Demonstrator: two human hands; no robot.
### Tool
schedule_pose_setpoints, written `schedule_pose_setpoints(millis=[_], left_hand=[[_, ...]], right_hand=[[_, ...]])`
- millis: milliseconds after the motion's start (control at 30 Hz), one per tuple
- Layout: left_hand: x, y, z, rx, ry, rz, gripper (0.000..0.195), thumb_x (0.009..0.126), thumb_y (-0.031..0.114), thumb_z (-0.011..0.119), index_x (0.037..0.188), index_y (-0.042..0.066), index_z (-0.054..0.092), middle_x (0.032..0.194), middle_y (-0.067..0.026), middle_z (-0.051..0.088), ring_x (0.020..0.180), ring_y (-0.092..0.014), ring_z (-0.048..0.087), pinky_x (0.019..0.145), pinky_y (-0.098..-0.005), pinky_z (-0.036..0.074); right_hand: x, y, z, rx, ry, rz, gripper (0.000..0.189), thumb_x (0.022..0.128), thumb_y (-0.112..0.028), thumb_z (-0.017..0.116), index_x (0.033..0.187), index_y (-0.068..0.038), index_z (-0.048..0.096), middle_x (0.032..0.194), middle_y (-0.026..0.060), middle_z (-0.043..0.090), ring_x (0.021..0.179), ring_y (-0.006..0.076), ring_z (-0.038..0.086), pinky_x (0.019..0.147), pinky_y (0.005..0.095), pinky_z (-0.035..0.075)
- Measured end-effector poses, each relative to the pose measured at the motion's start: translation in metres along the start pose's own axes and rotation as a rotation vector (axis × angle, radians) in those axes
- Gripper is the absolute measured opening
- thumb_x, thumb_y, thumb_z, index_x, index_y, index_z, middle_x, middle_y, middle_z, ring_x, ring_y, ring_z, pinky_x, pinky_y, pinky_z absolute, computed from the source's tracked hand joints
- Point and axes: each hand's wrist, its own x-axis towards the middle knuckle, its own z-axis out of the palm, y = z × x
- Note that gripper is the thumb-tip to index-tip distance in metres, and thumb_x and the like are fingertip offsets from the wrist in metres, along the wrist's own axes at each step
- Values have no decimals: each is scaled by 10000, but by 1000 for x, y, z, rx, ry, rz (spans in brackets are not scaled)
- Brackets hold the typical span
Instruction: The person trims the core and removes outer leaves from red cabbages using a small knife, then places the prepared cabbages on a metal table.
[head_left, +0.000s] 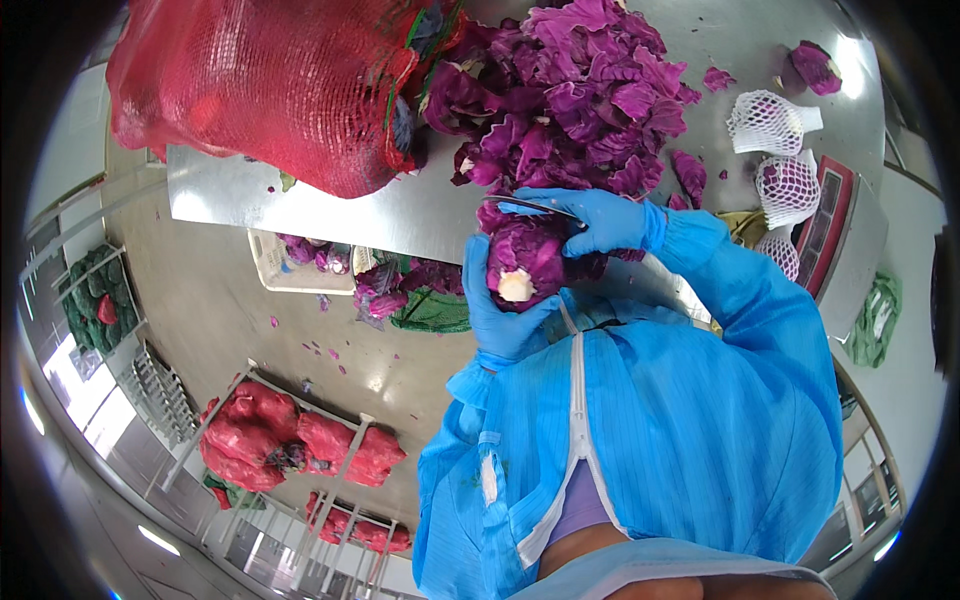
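Observation:
My left hand (504, 319), in a blue glove, cups a head of red cabbage (526, 259) from below and the left side. The pale cut stem of the cabbage faces my body. Over its far side my gloved right hand (596, 217) grips a thin knife (536, 205), seen nearly edge-on. Part of that knife is hidden by my fingers. Just beyond my hands, a big heap of loose purple cabbage leaves (577, 105) lies on the steel table (315, 217).
A full red mesh sack (270, 82) lies at the table's far left. At right are foam-netted cabbages (787, 187) beside a red-framed scale (825, 217). A white crate (274, 274) and green mesh (431, 311) sit below the table edge. Red sacks (255, 427) fill a rack behind left.

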Motion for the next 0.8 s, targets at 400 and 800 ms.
schedule_pose_setpoints(millis=[400, 800], left_hand=[[-13, -7, -23, -456, 40, -116, 1200, 543, 231, 949, 1489, 62, 230, 1514, -150, 311, 1355, -313, 389, 1111, -468, 367], [-2, 4, -25, -362, -50, -41, 1231, 507, 225, 954, 1489, 54, 231, 1562, -141, 227, 1385, -306, 348, 1138, -463, 332]], right_hand=[[20, -31, 8, -185, -85, 104, 846, 663, -381, 820, 1397, -142, 474, 1315, 116, 549, 1183, 307, 561, 1004, 385, 452], [8, -36, -15, -435, -241, 177, 671, 771, -317, 773, 1368, -143, 523, 1225, 144, 603, 940, 286, 647, 699, 360, 516]])
